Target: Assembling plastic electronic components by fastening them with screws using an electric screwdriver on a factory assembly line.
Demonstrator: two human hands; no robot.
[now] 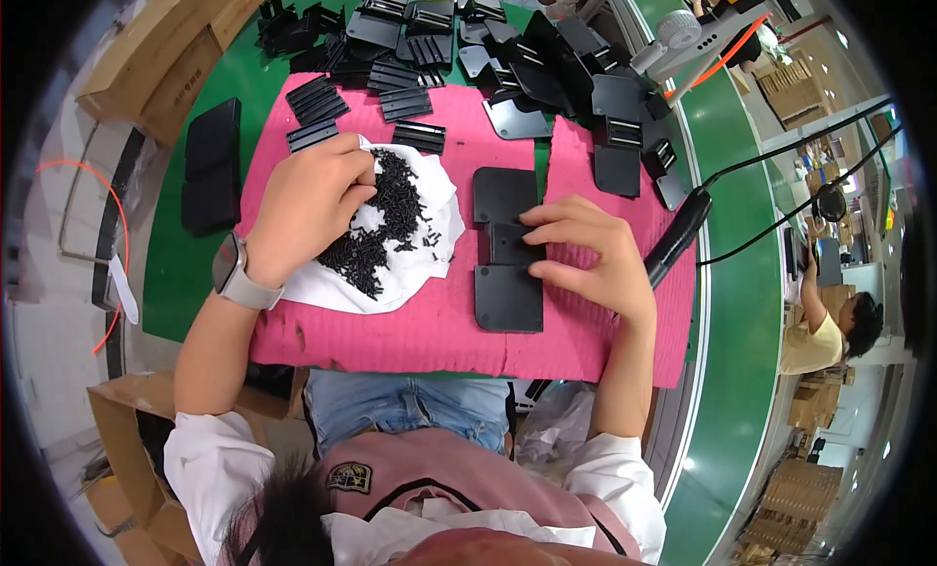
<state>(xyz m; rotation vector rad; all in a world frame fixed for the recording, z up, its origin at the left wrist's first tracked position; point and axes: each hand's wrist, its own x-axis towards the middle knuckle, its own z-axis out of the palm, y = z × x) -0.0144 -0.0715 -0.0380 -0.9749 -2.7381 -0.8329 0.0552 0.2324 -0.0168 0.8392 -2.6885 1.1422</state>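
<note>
My left hand [310, 203] rests on a white cloth [429, 207] heaped with small black screws [383, 224], fingertips pinched in the pile; whether it holds a screw is hidden. A grey watch sits on that wrist. My right hand [588, 252] lies on a black flat bracket assembly [508, 273] on the pink mat [439, 322], fingers pressing a small ridged black piece onto its middle.
A black electric screwdriver [678, 237] with a cable lies right of my right hand. Several black plates and ridged clips [547, 73] pile at the mat's far edge. Black flat panels [212, 166] sit left on the green surface. Cardboard boxes stand around; another person sits far right.
</note>
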